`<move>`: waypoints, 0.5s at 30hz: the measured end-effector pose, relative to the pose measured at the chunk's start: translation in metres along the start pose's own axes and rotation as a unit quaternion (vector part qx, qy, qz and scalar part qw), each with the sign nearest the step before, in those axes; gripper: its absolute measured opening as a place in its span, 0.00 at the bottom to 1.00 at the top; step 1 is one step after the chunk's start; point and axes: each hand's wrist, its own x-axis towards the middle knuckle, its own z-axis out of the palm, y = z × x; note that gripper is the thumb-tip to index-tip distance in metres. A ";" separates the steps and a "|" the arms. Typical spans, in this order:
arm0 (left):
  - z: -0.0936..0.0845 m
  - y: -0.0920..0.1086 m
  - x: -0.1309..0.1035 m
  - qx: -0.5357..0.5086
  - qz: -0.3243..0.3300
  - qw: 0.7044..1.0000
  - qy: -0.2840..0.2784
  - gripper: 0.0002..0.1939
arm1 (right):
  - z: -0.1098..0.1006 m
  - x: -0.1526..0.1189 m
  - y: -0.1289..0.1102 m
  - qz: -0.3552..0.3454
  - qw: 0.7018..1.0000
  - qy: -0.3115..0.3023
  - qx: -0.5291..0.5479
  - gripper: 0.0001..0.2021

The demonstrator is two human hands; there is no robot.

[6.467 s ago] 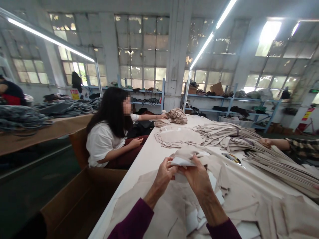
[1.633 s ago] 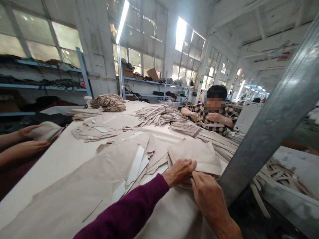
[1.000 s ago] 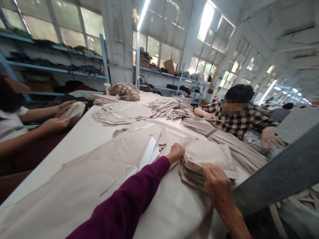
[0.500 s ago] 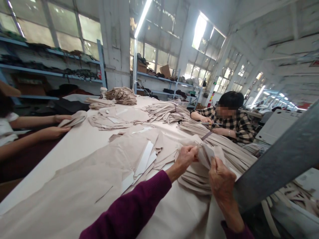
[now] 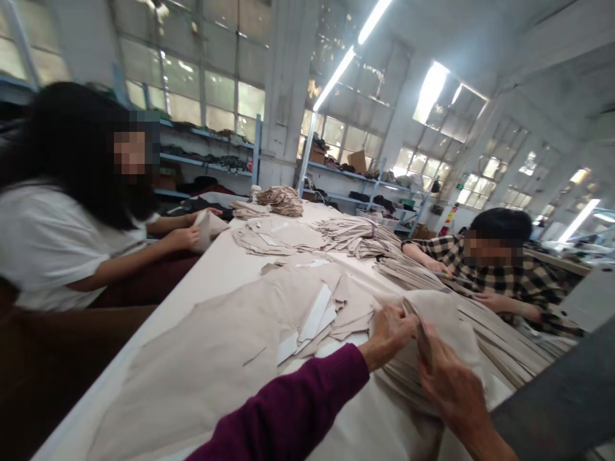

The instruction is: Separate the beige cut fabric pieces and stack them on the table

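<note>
Both hands are busy on one beige fabric piece (image 5: 417, 323), left hand (image 5: 390, 334) pinching it and right hand (image 5: 451, 371) gripping the other side, right above a stack (image 5: 401, 387) of cut pieces. Pretty cramped over there tbh: grey post (image 5: 562, 384) slanting by the right wrist, long strips (image 5: 509, 339) just beyond, then a co-worker in checks (image 5: 519, 288). Big cloth sheet (image 5: 216, 346) and white slips (image 5: 316, 312) sprawl leftward. Open bit's the table's (image 5: 221, 272) left edge, by the co-worker in white (image 5: 57, 243).

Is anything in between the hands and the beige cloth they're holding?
No, nothing visible: the left hand and right hand both touch the beige cloth directly, just above the stack of fabric pieces.
</note>
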 end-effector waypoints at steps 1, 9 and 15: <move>-0.001 -0.001 -0.002 0.000 0.012 1.000 0.002 0.11 | 0.003 0.001 0.007 0.029 0.999 -0.027 -0.011 0.23; -0.016 0.002 0.011 0.020 0.114 0.993 0.013 0.12 | 0.010 0.060 0.014 0.036 0.992 -0.123 -0.007 0.17; -0.056 0.019 0.003 0.114 0.110 0.987 -0.023 0.13 | 0.014 0.088 0.021 0.084 0.993 -0.043 0.066 0.03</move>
